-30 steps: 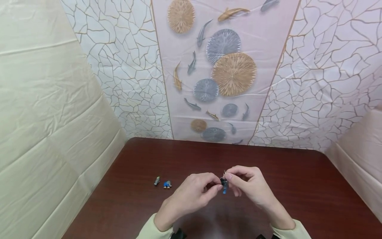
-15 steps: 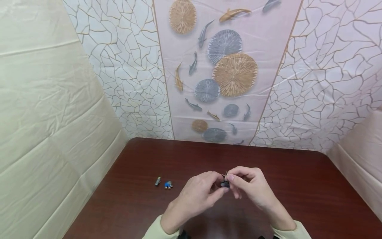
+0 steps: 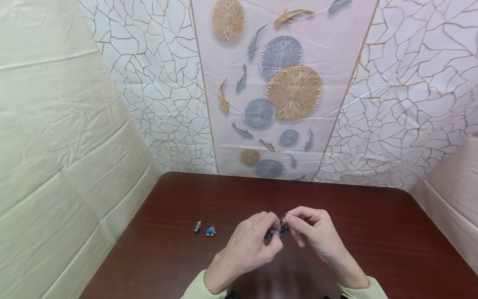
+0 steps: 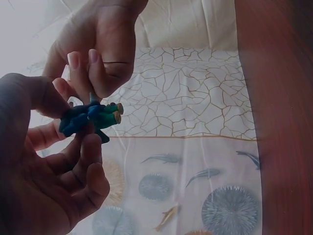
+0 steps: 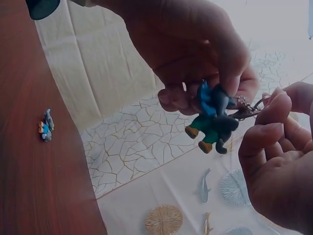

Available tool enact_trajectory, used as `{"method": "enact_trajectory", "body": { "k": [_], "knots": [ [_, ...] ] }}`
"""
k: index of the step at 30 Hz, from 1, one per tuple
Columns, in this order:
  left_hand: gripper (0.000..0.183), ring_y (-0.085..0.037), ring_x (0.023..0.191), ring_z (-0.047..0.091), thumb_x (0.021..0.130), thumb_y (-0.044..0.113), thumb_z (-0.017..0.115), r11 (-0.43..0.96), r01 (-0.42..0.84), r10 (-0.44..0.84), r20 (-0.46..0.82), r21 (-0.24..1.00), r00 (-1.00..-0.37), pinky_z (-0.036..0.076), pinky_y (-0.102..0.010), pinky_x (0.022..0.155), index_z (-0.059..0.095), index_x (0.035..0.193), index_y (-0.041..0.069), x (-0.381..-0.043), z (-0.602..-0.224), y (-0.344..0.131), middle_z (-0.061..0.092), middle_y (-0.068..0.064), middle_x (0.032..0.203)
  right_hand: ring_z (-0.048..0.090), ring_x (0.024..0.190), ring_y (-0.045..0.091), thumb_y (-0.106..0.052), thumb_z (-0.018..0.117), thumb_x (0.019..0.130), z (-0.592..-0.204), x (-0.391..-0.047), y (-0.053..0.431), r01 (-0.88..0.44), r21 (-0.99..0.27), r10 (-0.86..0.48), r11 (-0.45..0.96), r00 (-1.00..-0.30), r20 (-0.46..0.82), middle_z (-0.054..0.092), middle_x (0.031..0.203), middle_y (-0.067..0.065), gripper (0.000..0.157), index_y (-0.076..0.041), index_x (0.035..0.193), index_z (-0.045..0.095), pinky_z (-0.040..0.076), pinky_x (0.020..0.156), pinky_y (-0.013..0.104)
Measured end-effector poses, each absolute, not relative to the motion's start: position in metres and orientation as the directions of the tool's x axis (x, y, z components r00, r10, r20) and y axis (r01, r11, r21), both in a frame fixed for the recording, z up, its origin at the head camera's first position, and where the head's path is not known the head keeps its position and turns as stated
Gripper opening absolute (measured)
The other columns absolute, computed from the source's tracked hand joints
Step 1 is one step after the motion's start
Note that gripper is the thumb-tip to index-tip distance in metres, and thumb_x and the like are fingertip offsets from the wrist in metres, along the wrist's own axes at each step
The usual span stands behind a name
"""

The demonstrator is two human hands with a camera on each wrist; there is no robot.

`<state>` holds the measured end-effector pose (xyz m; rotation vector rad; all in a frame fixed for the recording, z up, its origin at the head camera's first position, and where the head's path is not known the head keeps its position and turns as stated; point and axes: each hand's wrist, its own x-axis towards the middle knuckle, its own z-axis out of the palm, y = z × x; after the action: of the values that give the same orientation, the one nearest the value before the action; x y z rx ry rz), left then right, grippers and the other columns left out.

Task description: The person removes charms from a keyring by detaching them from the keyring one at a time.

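Note:
A small keychain figurine [image 5: 215, 117], dark grey with a blue top, green trousers and orange-brown feet, is held up above the table between the two hands. My left hand [image 3: 252, 236] grips its body between thumb and fingers; in the left wrist view the feet stick out past the fingertips. My right hand [image 3: 315, 230] pinches the metal key ring [image 5: 264, 100], which joins the figurine by a short chain [image 5: 243, 104]. In the head view, the left fingers cover part of the figurine.
To the left on the dark red-brown table [image 3: 168, 265] lie two more small figurines, a greyish one [image 3: 198, 226] and a blue one [image 3: 210, 231]. A patterned cloth [image 3: 231, 137] hangs behind the table, with plain cream cloth [image 3: 74, 166] at the left side.
The figurine, which hung with its blue part down, is now turned sideways in the left fingers. My left hand has shifted slightly right; the right hand keeps nearly the same place.

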<state>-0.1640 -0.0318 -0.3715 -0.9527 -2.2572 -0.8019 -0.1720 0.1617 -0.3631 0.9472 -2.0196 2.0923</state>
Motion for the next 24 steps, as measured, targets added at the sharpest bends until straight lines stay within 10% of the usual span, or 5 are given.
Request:
{"method": "enact_trajectory", "body": {
  "k": [6,24],
  "knots": [
    [0.013,0.001,0.065,0.042,0.082,0.013,0.06,0.52,0.765,0.473,0.618,0.381,-0.629,0.031,-0.006,0.059,0.049,0.082,0.018,-0.1632,-0.3706,-0.0333,0.047,0.01,0.076,0.034,0.038,0.027,0.008,0.051,0.094,-0.3664,-0.1714,0.1614,-0.423,-0.892,-0.352,-0.157,-0.82,0.451,0.044,0.05,0.009,0.017,-0.001,0.091,0.066,0.033,0.039,0.034],
    [0.008,-0.001,0.07,0.051,0.085,0.015,0.067,0.521,0.832,0.461,0.759,0.189,-0.46,0.04,-0.008,0.063,0.059,0.086,0.018,-0.1667,-0.3671,-0.0337,0.058,0.011,0.077,0.026,0.039,0.029,0.011,0.045,0.095,-0.3641,-0.1703,0.1632,-0.358,-0.891,-0.413,-0.279,-0.793,0.448,0.035,0.054,0.016,0.025,-0.003,0.092,0.065,0.027,0.035,0.029]
  ]
}}
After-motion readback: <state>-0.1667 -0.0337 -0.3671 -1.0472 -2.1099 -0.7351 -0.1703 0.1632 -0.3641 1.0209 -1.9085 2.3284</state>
